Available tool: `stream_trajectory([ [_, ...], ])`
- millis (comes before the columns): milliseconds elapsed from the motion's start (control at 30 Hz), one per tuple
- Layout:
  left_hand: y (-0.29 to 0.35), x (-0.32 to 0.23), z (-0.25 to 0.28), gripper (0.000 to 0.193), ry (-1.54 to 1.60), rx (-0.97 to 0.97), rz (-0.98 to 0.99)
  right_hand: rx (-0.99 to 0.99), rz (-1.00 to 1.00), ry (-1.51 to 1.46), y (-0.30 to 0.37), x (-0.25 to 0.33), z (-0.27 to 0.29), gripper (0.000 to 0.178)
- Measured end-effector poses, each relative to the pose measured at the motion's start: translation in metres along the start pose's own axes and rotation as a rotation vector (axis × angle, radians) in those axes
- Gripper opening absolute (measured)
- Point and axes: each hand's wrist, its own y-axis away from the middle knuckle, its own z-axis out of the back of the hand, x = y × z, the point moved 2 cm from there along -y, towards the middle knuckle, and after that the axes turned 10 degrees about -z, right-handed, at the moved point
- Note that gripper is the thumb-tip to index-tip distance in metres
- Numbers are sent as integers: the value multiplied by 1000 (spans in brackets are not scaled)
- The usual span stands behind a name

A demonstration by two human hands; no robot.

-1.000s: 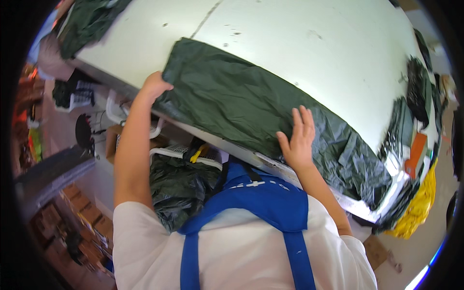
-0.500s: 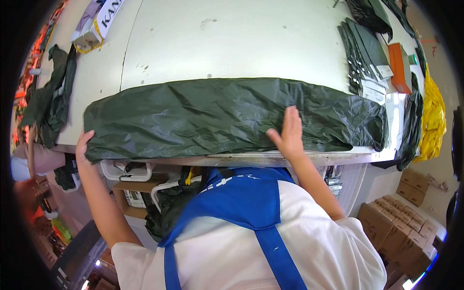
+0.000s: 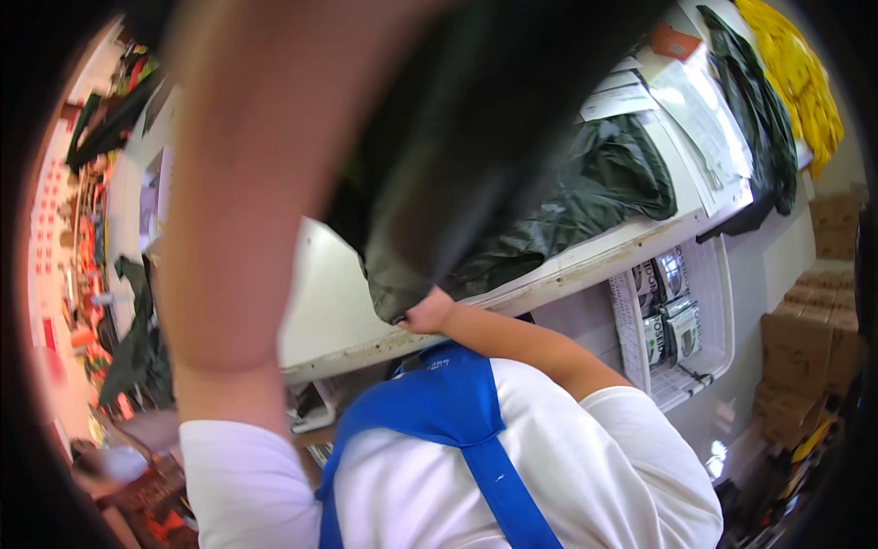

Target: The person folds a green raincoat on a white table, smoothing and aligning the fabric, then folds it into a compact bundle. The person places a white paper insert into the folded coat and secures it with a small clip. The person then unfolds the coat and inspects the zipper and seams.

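Dark-green coated fabric [image 3: 599, 188] lay partly on white worktable [image 3: 315, 316], partly lifted. I saw right hand [image 3: 428, 312] pinching near corner; left hand out of view, grip untellable. Judged risk: uneven pull could slip corner, crease fabric.

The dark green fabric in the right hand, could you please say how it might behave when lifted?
The dark green fabric is probably floppy, as its surface is loosely creased. Its glossy sheen suggests it may be slippery.
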Motion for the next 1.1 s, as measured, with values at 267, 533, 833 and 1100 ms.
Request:
stream_trajectory([
  [267,75,242,-247,67,-251,715,-312,-56,-16,-40,-20,-43,-34,45],
  [533,272,202,39,85,-1083,324,1,107,-186,-311,95,-59,81,37],
  [833,315,259,44,78,-690,-242,518,-1547,-997,-726,311,-331,176,60],
  [1100,413,237,122,72,-794,-351,440,-1276,-785,-743,235,-261,137,57],
])
